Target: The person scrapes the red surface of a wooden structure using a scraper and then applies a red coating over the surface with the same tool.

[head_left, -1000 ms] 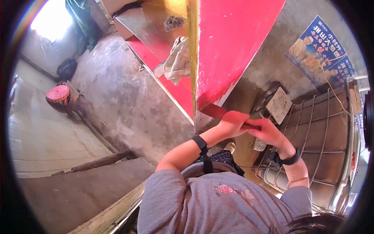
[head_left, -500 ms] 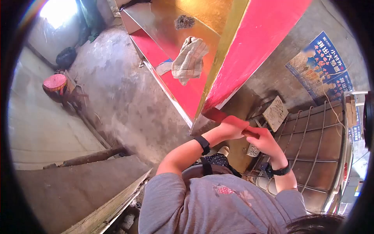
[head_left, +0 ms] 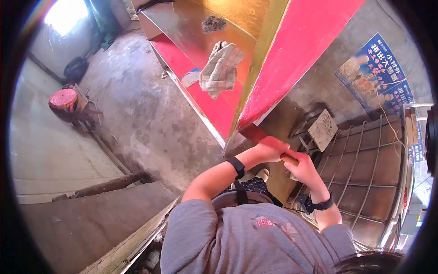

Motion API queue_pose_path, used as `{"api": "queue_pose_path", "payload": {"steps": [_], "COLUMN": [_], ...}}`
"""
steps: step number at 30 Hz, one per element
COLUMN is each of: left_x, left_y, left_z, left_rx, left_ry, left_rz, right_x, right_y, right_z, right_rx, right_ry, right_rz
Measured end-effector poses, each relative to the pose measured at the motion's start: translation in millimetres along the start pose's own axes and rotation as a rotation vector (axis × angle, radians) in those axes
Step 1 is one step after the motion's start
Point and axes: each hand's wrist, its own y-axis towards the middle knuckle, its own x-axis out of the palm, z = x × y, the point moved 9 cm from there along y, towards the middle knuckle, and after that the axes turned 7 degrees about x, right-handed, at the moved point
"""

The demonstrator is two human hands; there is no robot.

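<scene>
A flat, broad-headed tool (head_left: 252,133) with a wooden handle (head_left: 290,159) lies across my two hands, its dark reddish head at the lower corner of a red-faced panel (head_left: 292,64). I cannot make out its exact kind. My left hand (head_left: 271,149) is closed around the tool close to the head. Farther back, my right hand (head_left: 305,168) grips the handle. Gold trim (head_left: 262,55) runs down the panel's edge to that corner. Above, a beige cloth (head_left: 221,68) lies on the gold, reflective surface.
A dark steel-wool-like pad (head_left: 213,24) sits beyond the cloth. To the right are a metal-caged container (head_left: 360,169) and a small board (head_left: 322,130). A red-topped drum (head_left: 64,98) stands at left; a rough plank (head_left: 132,235) is at lower left.
My hands and the tool have shifted slightly down. More of the wooden handle shows between my hands, and the tool's head stays at the panel's corner.
</scene>
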Motion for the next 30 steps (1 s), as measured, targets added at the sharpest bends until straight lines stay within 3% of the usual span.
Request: {"api": "queue_pose_path", "payload": {"steps": [4, 9, 12, 16, 19, 22, 25, 29, 30], "left_x": [22, 49, 25, 2, -10, -7, 20, 75, 70], "left_y": [-9, -14, -7, 4, 8, 6, 2, -27, -31], "left_z": [-15, -16, 2, 19, 16, 7, -29, -80, -84], "left_rx": [-0.033, 0.123, 0.162, 0.137, 0.145, 0.105, -0.028, -0.043, -0.068], "left_ry": [-0.035, -0.025, -0.001, 0.047, 0.039, -0.029, -0.054, -0.200, -0.435], "left_rz": [-0.047, -0.011, 0.025, 0.012, 0.126, 0.101, -0.050, 0.045, 0.158], "right_x": [22, 34, 21, -6, -17, -13, 8, 53, 59], "right_y": [5, -6, -18, -26, -23, -9, 20, 47, 51], "right_z": [19, 53, 36, -10, -33, -33, -3, 37, 37], "right_rx": [0.050, 0.074, 0.070, 0.067, -0.073, -0.041, -0.062, -0.057, -0.052], "right_ry": [-0.018, -0.021, 0.058, 0.036, -0.033, -0.097, -0.059, -0.110, -0.123], "right_rz": [-0.036, 0.042, 0.140, 0.042, 0.091, 0.062, 0.053, 0.097, 0.084]}}
